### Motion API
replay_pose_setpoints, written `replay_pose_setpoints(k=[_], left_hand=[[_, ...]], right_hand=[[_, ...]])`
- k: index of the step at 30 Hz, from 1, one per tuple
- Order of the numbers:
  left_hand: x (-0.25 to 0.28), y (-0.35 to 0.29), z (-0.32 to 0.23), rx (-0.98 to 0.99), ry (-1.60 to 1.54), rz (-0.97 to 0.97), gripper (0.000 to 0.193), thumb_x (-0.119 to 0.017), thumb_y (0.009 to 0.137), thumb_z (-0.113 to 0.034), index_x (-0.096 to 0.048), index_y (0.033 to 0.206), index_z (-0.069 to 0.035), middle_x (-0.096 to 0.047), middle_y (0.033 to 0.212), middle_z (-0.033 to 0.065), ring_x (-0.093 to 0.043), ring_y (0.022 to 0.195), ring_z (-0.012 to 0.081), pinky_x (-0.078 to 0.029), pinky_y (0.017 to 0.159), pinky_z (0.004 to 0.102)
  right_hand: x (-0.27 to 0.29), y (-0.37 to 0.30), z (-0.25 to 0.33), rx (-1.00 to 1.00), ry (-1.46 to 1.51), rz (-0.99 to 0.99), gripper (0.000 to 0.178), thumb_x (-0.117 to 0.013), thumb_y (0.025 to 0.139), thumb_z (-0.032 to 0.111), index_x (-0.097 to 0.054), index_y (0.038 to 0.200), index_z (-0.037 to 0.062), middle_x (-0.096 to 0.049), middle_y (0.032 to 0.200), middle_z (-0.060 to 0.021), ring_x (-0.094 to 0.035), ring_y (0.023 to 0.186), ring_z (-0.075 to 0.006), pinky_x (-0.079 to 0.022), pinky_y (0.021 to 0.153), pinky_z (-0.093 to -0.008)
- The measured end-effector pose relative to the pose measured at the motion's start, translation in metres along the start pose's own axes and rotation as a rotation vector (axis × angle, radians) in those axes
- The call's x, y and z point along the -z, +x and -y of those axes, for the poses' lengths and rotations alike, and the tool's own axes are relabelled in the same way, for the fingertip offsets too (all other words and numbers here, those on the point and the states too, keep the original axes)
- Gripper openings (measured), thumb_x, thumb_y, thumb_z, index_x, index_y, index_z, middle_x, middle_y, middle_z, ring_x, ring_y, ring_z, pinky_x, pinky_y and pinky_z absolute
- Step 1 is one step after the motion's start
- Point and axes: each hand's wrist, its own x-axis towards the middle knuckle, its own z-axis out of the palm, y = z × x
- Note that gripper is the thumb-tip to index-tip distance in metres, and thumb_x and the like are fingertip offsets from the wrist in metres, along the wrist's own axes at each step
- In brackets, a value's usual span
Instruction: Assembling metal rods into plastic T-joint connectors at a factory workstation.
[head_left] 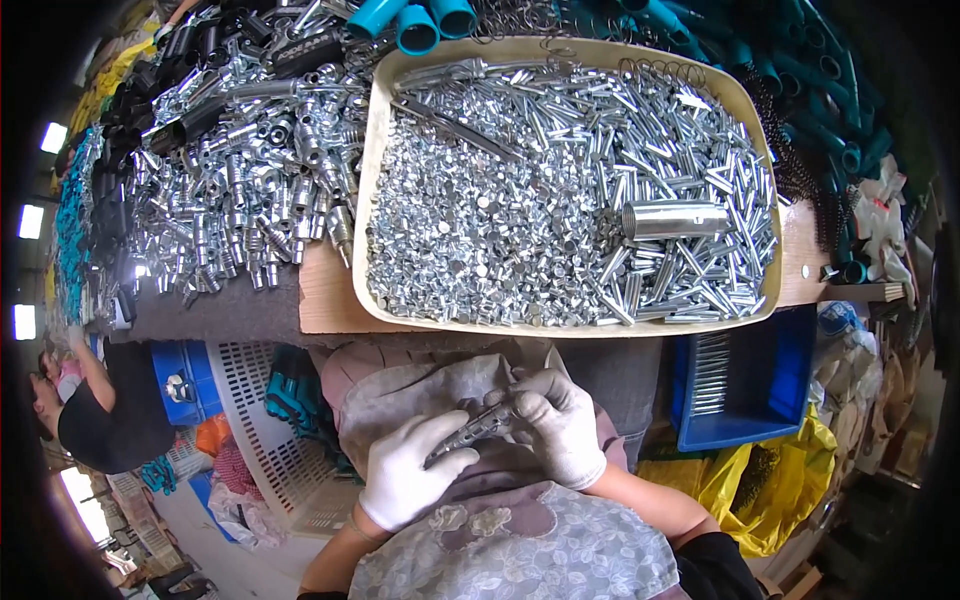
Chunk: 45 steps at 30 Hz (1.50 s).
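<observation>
One metal part (478, 428) is held before one cream tray (400, 64) — between the gripping left hand (413, 470) and the pinching right hand (562, 425), both gloved.

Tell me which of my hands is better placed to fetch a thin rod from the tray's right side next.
Probably your right hand: it sits nearer the thin rods on the right side of the tray, while your left hand is farther off, gripping the metal part.

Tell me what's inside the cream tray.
The cream tray holds stubby metal pieces mostly at left, slim metal rods mostly at right, a wide metal tube and a long metal strip. Anything beneath the top layer is covered.
</observation>
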Motion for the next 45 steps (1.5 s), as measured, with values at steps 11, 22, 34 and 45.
replay_pose_setpoints(k=[11, 22, 34, 45], left_hand=[[-0.003, -0.004, 0.001, -0.442, 0.267, -0.196, 0.028, -0.089, 0.072, -0.012, -0.076, 0.096, -0.003, -0.074, 0.093, 0.0109, -0.072, 0.072, 0.0252, -0.058, 0.060, 0.0329], [-0.013, 0.002, -0.003, -0.286, -0.056, -0.299, 0.025, -0.088, 0.074, -0.013, -0.076, 0.092, -0.003, -0.074, 0.088, 0.0140, -0.073, 0.076, 0.0316, -0.059, 0.070, 0.0383], [0.027, -0.003, -0.034, 0.006, -0.349, -0.286, 0.024, -0.070, 0.091, -0.001, -0.069, 0.112, 0.010, -0.074, 0.103, 0.0147, -0.070, 0.094, 0.0241, -0.055, 0.089, 0.0347], [0.000, -0.001, -0.020, -0.029, -0.497, -0.388, 0.023, -0.078, 0.072, 0.001, -0.075, 0.095, 0.006, -0.076, 0.089, 0.0131, -0.072, 0.079, 0.0201, -0.057, 0.075, 0.0321]], right_hand=[[-0.003, -0.009, -0.003, 0.028, 0.147, -0.019, 0.036, -0.073, 0.098, 0.028, -0.060, 0.113, -0.0013, -0.071, 0.109, -0.0146, -0.072, 0.092, -0.0215, -0.062, 0.080, -0.0352], [-0.011, -0.022, 0.041, 0.634, -0.589, 0.065, 0.032, -0.063, 0.104, 0.022, -0.065, 0.122, -0.0040, -0.069, 0.079, -0.0112, -0.066, 0.065, -0.0174, -0.053, 0.061, -0.0301], [0.078, -0.033, 0.306, 1.617, -1.566, -0.709, 0.022, -0.066, 0.078, 0.003, -0.072, 0.099, 0.0078, -0.069, 0.088, -0.0135, -0.068, 0.080, -0.0347, -0.056, 0.072, -0.0441], [0.199, 0.022, 0.396, 0.543, -2.213, -1.350, 0.015, -0.060, 0.088, 0.005, -0.073, 0.096, 0.0060, -0.070, 0.103, -0.0209, -0.072, 0.097, -0.0374, -0.058, 0.084, -0.0459]])
